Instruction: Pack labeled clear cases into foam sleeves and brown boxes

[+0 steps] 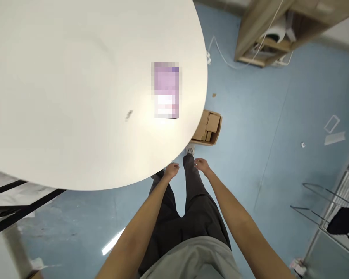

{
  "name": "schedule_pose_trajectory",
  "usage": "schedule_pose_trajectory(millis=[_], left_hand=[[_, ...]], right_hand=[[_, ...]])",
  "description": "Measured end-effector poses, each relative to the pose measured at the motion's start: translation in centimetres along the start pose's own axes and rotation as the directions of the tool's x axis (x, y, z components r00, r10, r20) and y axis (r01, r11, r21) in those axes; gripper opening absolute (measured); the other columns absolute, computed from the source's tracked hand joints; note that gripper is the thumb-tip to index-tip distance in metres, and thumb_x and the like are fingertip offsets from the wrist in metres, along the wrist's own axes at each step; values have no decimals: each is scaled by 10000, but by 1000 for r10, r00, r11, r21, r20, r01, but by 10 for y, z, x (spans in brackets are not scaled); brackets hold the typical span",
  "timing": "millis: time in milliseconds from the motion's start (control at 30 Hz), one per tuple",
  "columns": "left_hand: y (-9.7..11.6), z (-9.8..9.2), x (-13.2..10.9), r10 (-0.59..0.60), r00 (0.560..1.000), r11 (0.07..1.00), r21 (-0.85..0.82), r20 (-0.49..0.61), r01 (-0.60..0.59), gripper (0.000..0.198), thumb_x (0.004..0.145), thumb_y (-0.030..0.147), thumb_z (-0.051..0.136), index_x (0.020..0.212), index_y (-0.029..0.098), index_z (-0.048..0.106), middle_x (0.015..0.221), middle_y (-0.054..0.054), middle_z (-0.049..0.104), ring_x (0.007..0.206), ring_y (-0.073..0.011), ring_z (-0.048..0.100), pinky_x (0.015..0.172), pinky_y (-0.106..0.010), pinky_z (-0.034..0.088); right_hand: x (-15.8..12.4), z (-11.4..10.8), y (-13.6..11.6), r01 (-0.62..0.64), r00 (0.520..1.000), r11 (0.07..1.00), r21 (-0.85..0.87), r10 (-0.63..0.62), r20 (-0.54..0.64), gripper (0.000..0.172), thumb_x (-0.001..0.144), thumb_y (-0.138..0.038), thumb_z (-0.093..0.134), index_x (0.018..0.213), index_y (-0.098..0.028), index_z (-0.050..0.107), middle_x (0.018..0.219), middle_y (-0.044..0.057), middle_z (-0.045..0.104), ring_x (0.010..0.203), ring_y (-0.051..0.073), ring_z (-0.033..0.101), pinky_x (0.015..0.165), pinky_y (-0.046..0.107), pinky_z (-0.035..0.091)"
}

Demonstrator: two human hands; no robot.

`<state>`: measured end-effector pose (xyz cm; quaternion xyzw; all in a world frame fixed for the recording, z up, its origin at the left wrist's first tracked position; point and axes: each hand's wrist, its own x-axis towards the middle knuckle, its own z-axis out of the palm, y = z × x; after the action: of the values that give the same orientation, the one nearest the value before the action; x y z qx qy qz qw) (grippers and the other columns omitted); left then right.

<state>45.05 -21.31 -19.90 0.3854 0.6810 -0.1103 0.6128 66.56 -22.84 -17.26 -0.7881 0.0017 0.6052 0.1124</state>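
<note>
My left hand point(172, 169) hangs in the air just by the near edge of the round white table point(75, 97). Its fingers are loosely bent, and I see nothing in them. Slightly to the right, my right hand point(202, 165) hovers in front of my dark trousers, its fingers a little apart and holding nothing visible. On the tabletop, beyond both hands, lies a blurred-out rectangular item point(166, 83), purple with a white lower part; its kind cannot be made out. Neither hand touches it.
Partly under the table edge stands an open cardboard box point(218, 130) with cardboard pieces inside. A wooden shelf unit point(250, 35) with a white cable is at the upper right. Thin metal rods point(311, 213) stick out from a rack at right. Scraps lie on the blue floor point(250, 128).
</note>
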Motion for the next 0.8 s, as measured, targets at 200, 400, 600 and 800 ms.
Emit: schedule_pose_trajectory(millis=[200, 400, 600, 800], left_hand=[[-43, -102, -93, 32, 997, 995, -87, -72, -38, 92, 815, 211, 701, 814, 252, 784, 1108, -99, 878, 1200, -338, 814, 1116, -435, 602], [-91, -209, -184, 188, 957, 922, -296, -219, -249, 185, 843, 323, 678, 939, 237, 810, 1185, -107, 872, 1214, -323, 806, 1084, -411, 627], [-147, -289, -271, 250, 861, 741, -485, -443, -465, 217, 839, 408, 725, 965, 255, 814, 1193, -99, 866, 1219, -321, 797, 1124, -438, 614], [-177, -344, -319, 190, 765, 518, -599, -615, -611, 225, 894, 426, 744, 1011, 242, 800, 1277, -114, 851, 1258, -294, 779, 1151, -432, 599]], right_hand=[[-99, 14, -1, 113, 992, 993, -46, -116, -55, 87, 816, -119, 741, 788, -195, 708, 707, -9, 722, 566, 123, 652, 602, 228, 528], [-198, 76, -13, 308, 951, 949, -61, -308, 2, 33, 851, -184, 764, 834, -208, 747, 850, 52, 809, 673, 161, 751, 651, 248, 581], [-287, 161, -23, 496, 845, 868, 12, -486, 224, 159, 906, -343, 819, 1027, -240, 809, 1156, 125, 865, 964, 248, 849, 856, 344, 683], [-365, 255, -51, 658, 702, 749, -75, -575, 420, 374, 884, -519, 846, 1132, -239, 815, 1303, 151, 840, 1128, 298, 835, 955, 393, 674]])
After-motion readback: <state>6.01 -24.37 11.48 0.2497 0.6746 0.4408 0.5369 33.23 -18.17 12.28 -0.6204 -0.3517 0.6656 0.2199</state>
